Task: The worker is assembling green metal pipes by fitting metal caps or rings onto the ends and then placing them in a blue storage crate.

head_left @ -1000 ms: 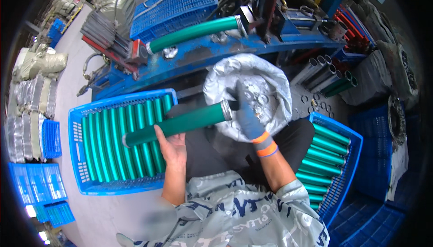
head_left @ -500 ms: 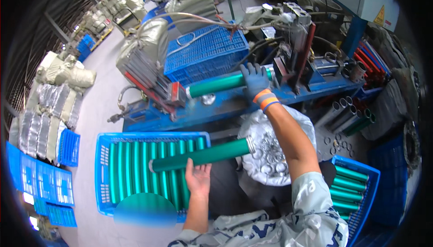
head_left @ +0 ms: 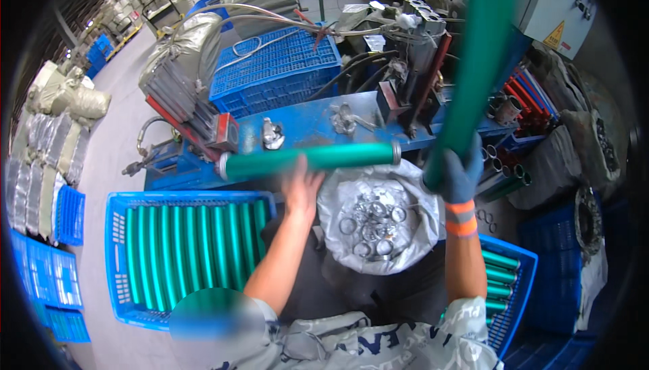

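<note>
Right now our bare left hand [head_left: 302, 187] is wrapped around a long green metal tube with a silver end cap [head_left: 311, 157], held level just before the blue steel workbench [head_left: 318, 123]. Our gloved right hand [head_left: 460, 174] is clamped on a second green tube [head_left: 476, 52], raised upright. Between the grips sits a silver bag of metal rings [head_left: 378, 218]. We judge one tube is being swapped for another; the level one wants a steady, straight setting-down.
</note>
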Available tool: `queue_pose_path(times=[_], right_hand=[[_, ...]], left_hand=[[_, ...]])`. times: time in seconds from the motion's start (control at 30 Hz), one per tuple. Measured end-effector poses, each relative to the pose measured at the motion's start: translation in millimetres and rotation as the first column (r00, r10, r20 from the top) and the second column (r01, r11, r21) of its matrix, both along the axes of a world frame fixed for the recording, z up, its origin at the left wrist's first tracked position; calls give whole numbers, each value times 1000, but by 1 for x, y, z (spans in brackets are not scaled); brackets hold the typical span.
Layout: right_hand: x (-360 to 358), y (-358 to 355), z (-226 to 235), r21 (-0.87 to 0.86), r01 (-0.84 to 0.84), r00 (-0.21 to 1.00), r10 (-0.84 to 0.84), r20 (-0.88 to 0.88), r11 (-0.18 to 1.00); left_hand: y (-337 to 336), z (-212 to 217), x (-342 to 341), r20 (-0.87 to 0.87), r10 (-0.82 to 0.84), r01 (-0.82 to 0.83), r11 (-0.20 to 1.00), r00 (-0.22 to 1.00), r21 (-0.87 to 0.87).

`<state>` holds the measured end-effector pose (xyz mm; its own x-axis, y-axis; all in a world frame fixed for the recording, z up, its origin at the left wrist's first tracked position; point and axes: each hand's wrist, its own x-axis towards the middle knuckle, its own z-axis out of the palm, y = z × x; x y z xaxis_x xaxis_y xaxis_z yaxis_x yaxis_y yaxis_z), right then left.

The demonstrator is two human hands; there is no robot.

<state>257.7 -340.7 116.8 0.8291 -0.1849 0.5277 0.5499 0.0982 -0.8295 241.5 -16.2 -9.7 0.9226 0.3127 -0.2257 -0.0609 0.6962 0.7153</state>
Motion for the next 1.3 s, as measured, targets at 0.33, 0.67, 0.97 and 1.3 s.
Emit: queue_pose_path(times=[0.33,0.67,0.97,1.3], right_hand=[[-214,-125,-50,159,272,943,-229,-241,949],[-275,-149,-58,229,295,909,-198,-368,928],[-400,-252,-129,144,692,696,-601,-393,707],[-560,-359,-384,-486,789,-160,-638,-753,376]], left_hand=[[26,-59,195,-151,125,-135,989,981,-60],[21,-64,191,-207,124,-125,992,970,10],[31,-78,44,-146,13,30,957,989,290],[104,-144,-78,-130,129,-17,772,983,635]])
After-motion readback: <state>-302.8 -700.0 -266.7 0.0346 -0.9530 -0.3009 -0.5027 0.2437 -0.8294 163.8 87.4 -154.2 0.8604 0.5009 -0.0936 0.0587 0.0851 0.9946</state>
